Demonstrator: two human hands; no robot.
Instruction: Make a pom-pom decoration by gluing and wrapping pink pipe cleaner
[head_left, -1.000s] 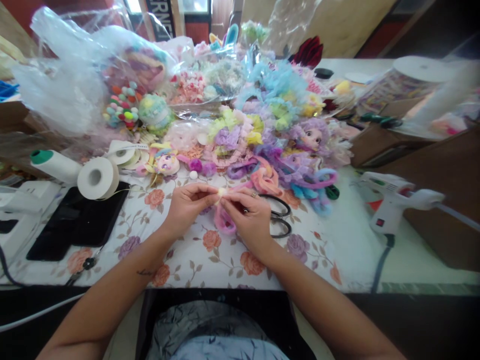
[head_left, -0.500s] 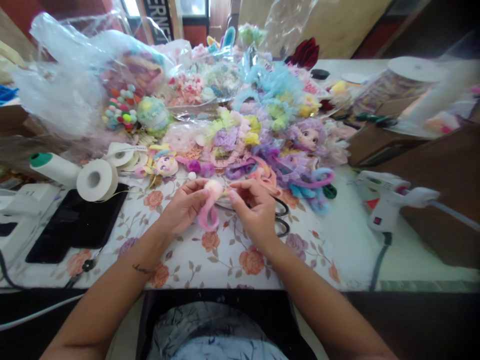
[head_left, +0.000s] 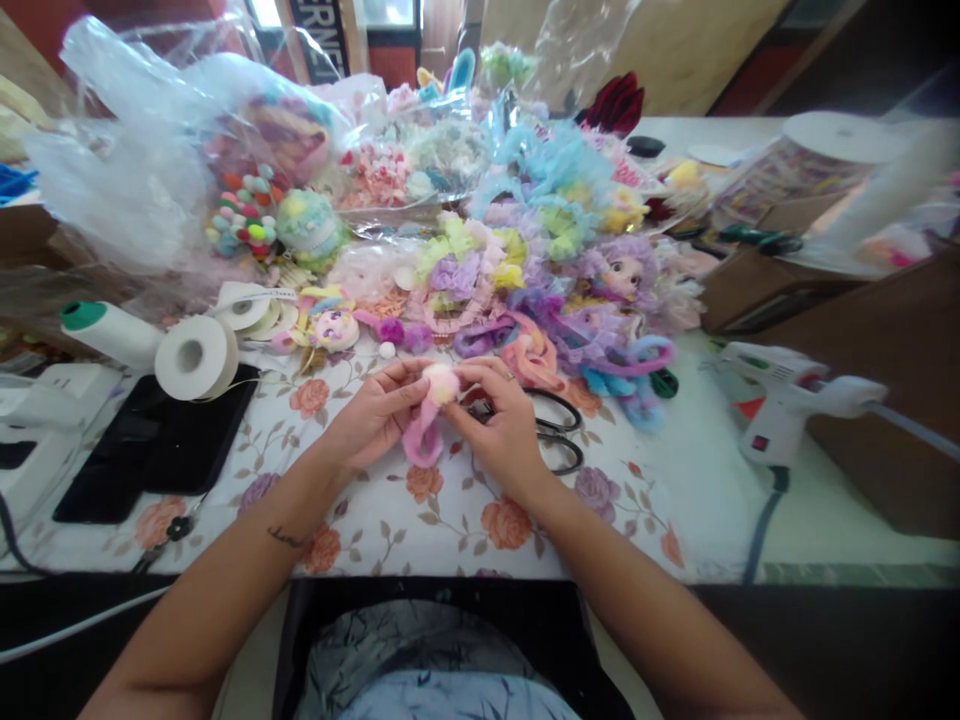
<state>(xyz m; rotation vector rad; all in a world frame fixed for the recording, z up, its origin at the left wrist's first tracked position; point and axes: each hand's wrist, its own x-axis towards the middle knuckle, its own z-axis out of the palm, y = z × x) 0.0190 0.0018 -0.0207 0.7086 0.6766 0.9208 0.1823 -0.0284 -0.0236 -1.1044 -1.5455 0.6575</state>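
Note:
Between my hands is a cream fluffy pom-pom [head_left: 441, 384] with a pink fuzzy loop [head_left: 423, 440] hanging below it. My left hand [head_left: 386, 410] pinches the pom-pom and the top of the loop from the left. Fingers of my right hand [head_left: 499, 415] close on the pom-pom's right side; what exactly lies under the thumb is hidden. Black-handled scissors [head_left: 561, 425] lie on the floral cloth [head_left: 457, 530], partly behind my right hand. Just beyond my hands sit a small white pom-pom [head_left: 386, 350] and a purple pom-pom [head_left: 391, 331].
Doll heads [head_left: 622, 270], ruffled lace [head_left: 457, 270] and plastic bags [head_left: 127, 170] pile up at the back. On the left are a ribbon roll [head_left: 196, 358], a thread cone [head_left: 112, 335] and a dark phone [head_left: 180, 440]. A white glue gun [head_left: 772, 400] stands right, beside a brown box [head_left: 885, 400].
My right hand has come in to the left and now touches the pom-pom, where a small gap showed before. The pom-pom and loop have shifted slightly right.

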